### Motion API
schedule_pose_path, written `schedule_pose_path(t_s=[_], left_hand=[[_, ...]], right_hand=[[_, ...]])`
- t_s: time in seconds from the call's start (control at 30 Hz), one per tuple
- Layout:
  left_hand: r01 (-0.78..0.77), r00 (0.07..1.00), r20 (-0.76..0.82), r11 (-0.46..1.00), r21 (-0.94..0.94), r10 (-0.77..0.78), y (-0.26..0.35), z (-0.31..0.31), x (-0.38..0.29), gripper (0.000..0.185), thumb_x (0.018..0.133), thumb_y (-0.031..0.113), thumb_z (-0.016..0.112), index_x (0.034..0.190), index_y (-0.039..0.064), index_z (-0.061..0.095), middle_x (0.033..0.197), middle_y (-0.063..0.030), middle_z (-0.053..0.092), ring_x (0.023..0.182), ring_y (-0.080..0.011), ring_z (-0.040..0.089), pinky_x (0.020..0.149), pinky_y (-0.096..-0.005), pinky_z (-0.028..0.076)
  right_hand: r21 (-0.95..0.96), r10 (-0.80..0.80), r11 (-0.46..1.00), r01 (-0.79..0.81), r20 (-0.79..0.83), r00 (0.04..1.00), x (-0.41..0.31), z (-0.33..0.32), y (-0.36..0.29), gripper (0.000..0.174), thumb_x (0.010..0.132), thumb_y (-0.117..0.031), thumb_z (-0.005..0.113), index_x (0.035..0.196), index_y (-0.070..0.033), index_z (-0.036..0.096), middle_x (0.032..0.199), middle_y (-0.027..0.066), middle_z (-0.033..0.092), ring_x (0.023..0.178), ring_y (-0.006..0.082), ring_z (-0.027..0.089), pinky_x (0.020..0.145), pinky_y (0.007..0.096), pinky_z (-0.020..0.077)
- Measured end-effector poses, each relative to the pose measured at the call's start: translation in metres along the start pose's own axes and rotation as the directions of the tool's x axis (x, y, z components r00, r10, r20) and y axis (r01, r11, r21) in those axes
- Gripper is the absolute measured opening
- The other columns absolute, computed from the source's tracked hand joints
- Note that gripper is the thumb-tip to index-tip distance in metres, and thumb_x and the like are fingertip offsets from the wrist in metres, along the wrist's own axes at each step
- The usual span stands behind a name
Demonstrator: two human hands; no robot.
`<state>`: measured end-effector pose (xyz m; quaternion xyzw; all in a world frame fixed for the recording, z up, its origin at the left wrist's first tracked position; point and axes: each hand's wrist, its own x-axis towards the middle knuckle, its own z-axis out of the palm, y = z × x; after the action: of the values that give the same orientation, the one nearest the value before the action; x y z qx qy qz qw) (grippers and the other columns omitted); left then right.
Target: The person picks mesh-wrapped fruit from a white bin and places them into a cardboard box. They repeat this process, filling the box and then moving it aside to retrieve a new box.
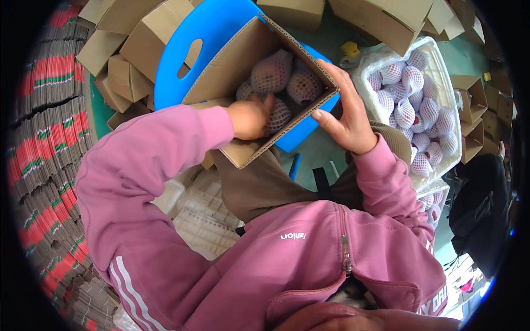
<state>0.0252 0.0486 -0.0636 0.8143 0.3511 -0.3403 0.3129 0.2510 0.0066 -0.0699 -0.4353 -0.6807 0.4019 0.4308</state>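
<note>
An open cardboard box (232, 66) stands tilted on a blue plastic stool (174, 49) before me. Several round fruits in white foam nets (271, 72) lie inside it. My left hand (250, 118) reaches into the box, its fingers at a netted fruit (279, 116) low in the box; the fingertips are partly hidden, so a grip cannot be told. At the box's right corner is my right hand (348, 111), fingers along the outside of the wall and thumb near the edge, spread apart.
A lined white crate (455, 136) of netted fruits stands at the right, with another below it. Cardboard boxes (145, 37) lie around the stool. Stacks of flattened printed cartons (49, 136) line the left. A person in dark clothes (476, 207) is at the far right.
</note>
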Motion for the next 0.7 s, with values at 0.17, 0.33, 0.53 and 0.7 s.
schedule_pose_path(t_s=[0.17,0.33,0.53,0.7], left_hand=[[0.066,0.97,-0.223,0.99,-0.123,-0.092,-0.014,-0.041,0.001,0.053,0.074,0.036,0.069,0.106,-0.004,0.054,0.095,-0.0274,0.061,0.089,-0.0396,0.062,0.077,-0.0477,0.049],[0.163,0.945,-0.264,0.978,-0.134,-0.193,-0.018,-0.047,0.033,0.05,0.073,0.03,0.07,0.1,-0.009,0.052,0.091,-0.0284,0.063,0.089,-0.0416,0.062,0.078,-0.0469,0.05],[0.075,0.808,-0.505,0.904,-0.422,-0.303,-0.021,-0.014,0.043,0.045,0.075,0.024,0.068,0.104,-0.004,0.049,0.089,-0.0278,0.063,0.088,-0.0437,0.06,0.077,-0.0481,0.05],[0.038,0.801,-0.592,0.994,-0.101,-0.091,-0.036,-0.009,0.053,0.042,0.073,0.014,0.066,0.107,-0.002,0.047,0.086,-0.0265,0.062,0.082,-0.0414,0.061,0.071,-0.0476,0.051]], right_hand=[[0.001,-0.008,1.0,0.008,0.011,1.0,0.0,-0.001,0.0,0.071,0.082,-0.037,0.066,0.135,0.0,0.038,0.131,0.021,0.044,0.123,0.0356,0.042,0.104,0.0408,0.0322],[-0.019,-0.02,1.0,0.021,0.043,0.999,0.0,-0.002,0.001,0.072,0.082,-0.033,0.066,0.136,0.004,0.035,0.132,0.0209,0.042,0.124,0.0333,0.041,0.104,0.0388,0.03],[-0.042,-0.025,0.999,0.027,0.048,0.999,0.0,-0.002,0.002,0.073,0.08,-0.032,0.068,0.135,0.002,0.035,0.131,0.0203,0.042,0.122,0.0346,0.041,0.103,0.0401,0.0309],[-0.058,-0.042,0.997,0.044,0.044,0.998,0.003,0.001,0.003,0.074,0.079,-0.034,0.069,0.135,0.0,0.036,0.131,0.0201,0.043,0.12,0.0352,0.041,0.102,0.041,0.0315]])
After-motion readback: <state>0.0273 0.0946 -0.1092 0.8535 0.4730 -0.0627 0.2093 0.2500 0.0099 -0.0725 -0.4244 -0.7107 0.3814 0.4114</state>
